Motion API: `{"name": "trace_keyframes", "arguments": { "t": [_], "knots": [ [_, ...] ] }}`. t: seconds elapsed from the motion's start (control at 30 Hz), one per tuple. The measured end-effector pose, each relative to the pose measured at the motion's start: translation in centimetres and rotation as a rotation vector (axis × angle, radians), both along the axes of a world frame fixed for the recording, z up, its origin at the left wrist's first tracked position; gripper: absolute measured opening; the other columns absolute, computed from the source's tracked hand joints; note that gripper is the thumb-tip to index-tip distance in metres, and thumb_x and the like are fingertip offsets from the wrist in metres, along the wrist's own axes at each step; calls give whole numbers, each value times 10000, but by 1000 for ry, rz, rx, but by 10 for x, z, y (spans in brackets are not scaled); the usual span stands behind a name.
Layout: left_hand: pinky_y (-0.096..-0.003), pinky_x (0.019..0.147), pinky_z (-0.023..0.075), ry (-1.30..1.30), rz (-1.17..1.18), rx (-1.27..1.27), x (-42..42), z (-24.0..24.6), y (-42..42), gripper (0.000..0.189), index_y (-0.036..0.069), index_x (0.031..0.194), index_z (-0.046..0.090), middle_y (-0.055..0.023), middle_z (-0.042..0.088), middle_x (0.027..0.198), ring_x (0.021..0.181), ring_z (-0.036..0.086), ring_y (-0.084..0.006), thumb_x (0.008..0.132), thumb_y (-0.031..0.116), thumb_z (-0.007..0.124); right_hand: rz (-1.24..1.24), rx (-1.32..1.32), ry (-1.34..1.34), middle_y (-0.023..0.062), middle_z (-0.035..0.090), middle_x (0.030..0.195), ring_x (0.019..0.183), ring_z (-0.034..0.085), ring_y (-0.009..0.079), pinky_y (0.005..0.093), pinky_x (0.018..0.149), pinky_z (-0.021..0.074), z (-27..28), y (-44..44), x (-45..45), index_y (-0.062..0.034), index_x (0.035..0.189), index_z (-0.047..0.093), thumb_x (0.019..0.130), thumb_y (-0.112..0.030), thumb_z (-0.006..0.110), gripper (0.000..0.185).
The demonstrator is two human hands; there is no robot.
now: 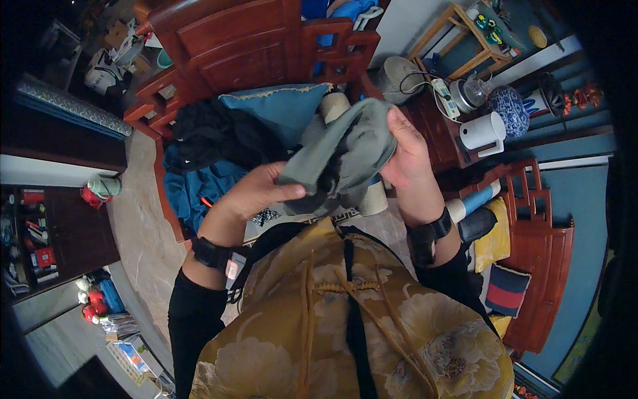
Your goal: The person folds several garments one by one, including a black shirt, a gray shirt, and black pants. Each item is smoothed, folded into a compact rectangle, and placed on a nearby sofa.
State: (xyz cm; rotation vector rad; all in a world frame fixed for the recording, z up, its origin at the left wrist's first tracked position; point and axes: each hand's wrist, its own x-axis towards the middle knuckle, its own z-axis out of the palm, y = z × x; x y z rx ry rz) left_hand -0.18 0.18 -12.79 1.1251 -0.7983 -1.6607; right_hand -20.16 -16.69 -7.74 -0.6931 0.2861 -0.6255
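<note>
A grey-green cloth garment (344, 149) is held up between both hands, its opening spread and its folds hanging below. My left hand (261, 192) pinches its lower left edge, with the thumb on top. My right hand (406, 144) grips its upper right edge. Behind the cloth, on a carved wooden seat, lie a blue cushion (279, 109) with a fringed edge, a heap of black clothing (219, 134) and a blue garment (199, 184). What the cloth covers is hidden.
The seat's carved wooden back (234, 50) rises beyond the clothes. On the right, a wooden side table (433, 129) bears a white electric kettle (482, 130), a power strip (445, 99) and a blue-and-white jar (508, 112). A second wooden seat (543, 279) holds cushions.
</note>
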Motion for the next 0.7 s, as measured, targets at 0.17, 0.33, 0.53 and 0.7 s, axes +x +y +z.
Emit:
{"name": "trace_keyframes", "arguments": {
  "t": [0.17, 0.33, 0.53, 0.7],
  "knots": [
    [-261, 854, 447, -190, -133, 69, -10, -28, -3, 354, -29, 1145, 523, -54, 592, 1024, 947, 551, -127, 836, 128, 591, 2, -68, -46, 110, 616, 1063, 960, 613, 213, 353, 853, 491, 6, -7, -5, -14, 1162, 514, 934, -200, 491, 295],
    [-355, 863, 499, 170, 76, 167, -14, -30, -1, 262, -2, 1142, 491, -96, 565, 1041, 950, 616, -243, 894, 82, 470, -74, -4, -36, 99, 599, 1107, 1024, 585, 229, 387, 897, 465, 6, -16, -10, -43, 1175, 500, 943, -181, 466, 271],
    [-376, 882, 494, 487, 602, -15, -1, -23, -9, 158, 54, 1046, 516, -73, 594, 1077, 998, 608, -259, 940, 169, 493, -68, 39, -26, 122, 561, 1188, 1117, 527, 271, 432, 982, 385, -6, -26, -26, -45, 1204, 484, 950, -234, 436, 320],
    [-353, 955, 439, 746, 594, -248, 10, -17, -9, 228, 66, 1132, 528, -87, 593, 1152, 1068, 571, -213, 945, 183, 471, 48, 151, -99, 144, 526, 1256, 1173, 486, 289, 440, 1023, 338, -24, -26, -34, -29, 1220, 481, 938, -239, 416, 357]
  ]
}}
